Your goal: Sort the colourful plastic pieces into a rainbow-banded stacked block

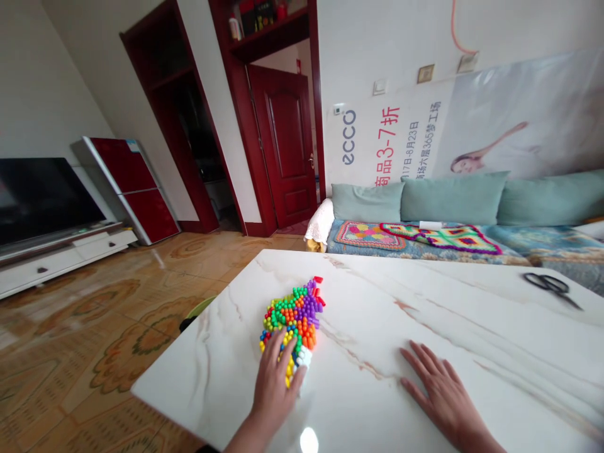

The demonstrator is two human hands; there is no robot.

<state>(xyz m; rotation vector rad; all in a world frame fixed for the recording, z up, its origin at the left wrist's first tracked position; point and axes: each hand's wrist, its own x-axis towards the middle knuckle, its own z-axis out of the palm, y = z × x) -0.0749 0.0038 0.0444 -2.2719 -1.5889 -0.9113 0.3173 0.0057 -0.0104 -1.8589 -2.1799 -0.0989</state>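
A beaded piece [309, 308] in purple, green, orange, yellow, red, blue and white lies on the white marble-patterned table [368, 302], left of its middle. Over the near end of the beads rests my left hand [275, 377], its fingers apart and covering some of them. Whether the fingertips press on the beads is hard to tell. My right hand [438, 390] lies flat on the tabletop to the right, fingers spread, with nothing in it.
Black scissors [550, 284] lie near the table's far right corner. Behind the table stands a sofa with green cushions [453, 196] and crocheted covers. A television [44, 195] and a red fridge [127, 182] are at the left.
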